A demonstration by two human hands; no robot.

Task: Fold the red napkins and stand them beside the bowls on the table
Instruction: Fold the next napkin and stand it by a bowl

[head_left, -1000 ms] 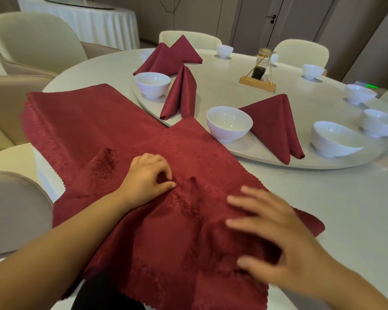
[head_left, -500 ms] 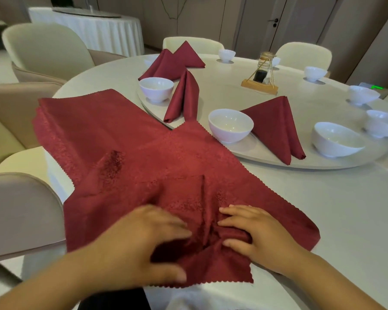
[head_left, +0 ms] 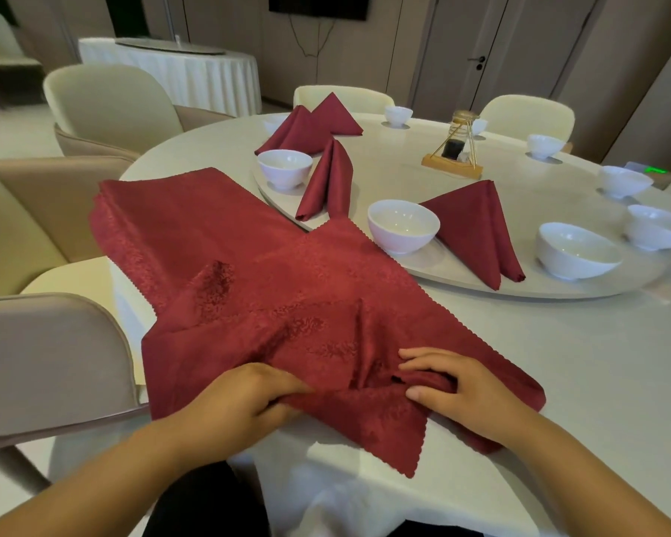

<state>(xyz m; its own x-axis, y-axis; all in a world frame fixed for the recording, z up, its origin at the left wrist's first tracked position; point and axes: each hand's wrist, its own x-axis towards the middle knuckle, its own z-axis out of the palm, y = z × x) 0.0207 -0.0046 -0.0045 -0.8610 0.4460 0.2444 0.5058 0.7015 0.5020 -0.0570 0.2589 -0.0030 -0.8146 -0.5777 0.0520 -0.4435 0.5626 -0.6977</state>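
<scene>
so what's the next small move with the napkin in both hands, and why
Probably draw the hands apart to flatten the cloth before folding. The left hand and right hand each pinch the near edge of the unfolded red napkin, and a raised crease stands bunched between them, so a fold made now would likely come out crooked.

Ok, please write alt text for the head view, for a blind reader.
The left hand and right hand pinch the near edge of a red napkin spread on a white table. Beyond it, folded napkins stand beside white bowls on a turntable.
</scene>
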